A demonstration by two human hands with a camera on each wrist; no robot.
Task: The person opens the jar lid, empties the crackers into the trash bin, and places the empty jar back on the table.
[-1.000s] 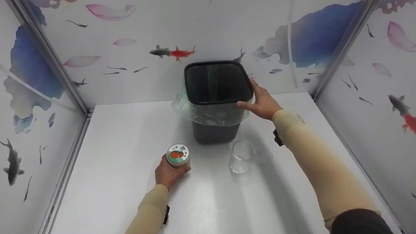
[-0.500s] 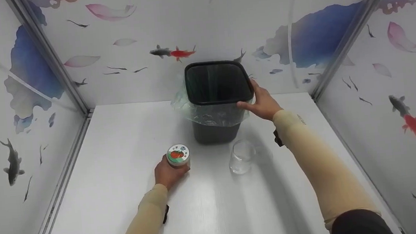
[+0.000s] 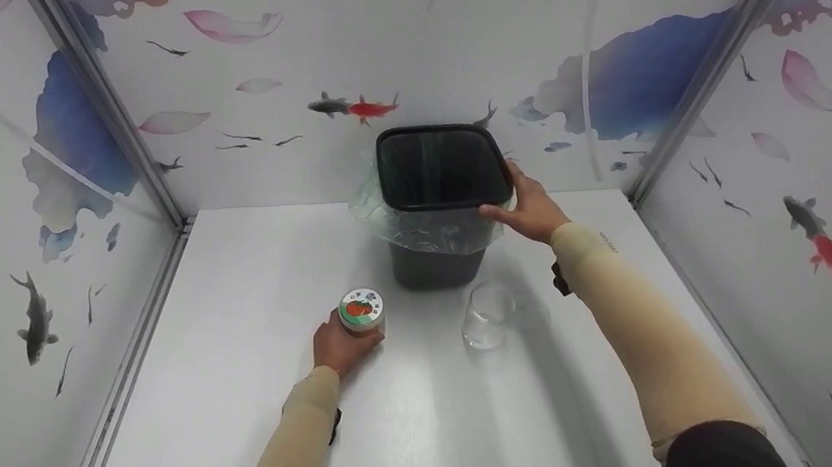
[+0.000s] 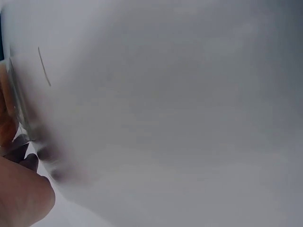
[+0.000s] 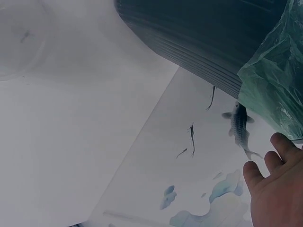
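Observation:
My left hand (image 3: 344, 345) holds a small round jar (image 3: 361, 307) on the white table, fingers and thumb around its sides. The jar's white lid bears a green patch and an orange-red picture. In the left wrist view, only part of the hand (image 4: 24, 191) and a clear side of the jar (image 4: 19, 101) appear at the left edge. My right hand (image 3: 532, 207) touches the front right corner of a black trash can (image 3: 430, 264), thumb in front and fingers spread along its side. Right wrist fingers (image 5: 281, 146) appear fairly straight beside the green plastic bag (image 5: 279, 80).
A clear glass (image 3: 485, 318) stands on the table (image 3: 254, 278) between the hands, right in front of the trash can. White wall panels (image 3: 445, 50) printed with fish and petals enclose the back and both sides.
The head view has shifted slightly, moving the whole scene a little right and down. Both hands keep their places on the jar and the trash can.

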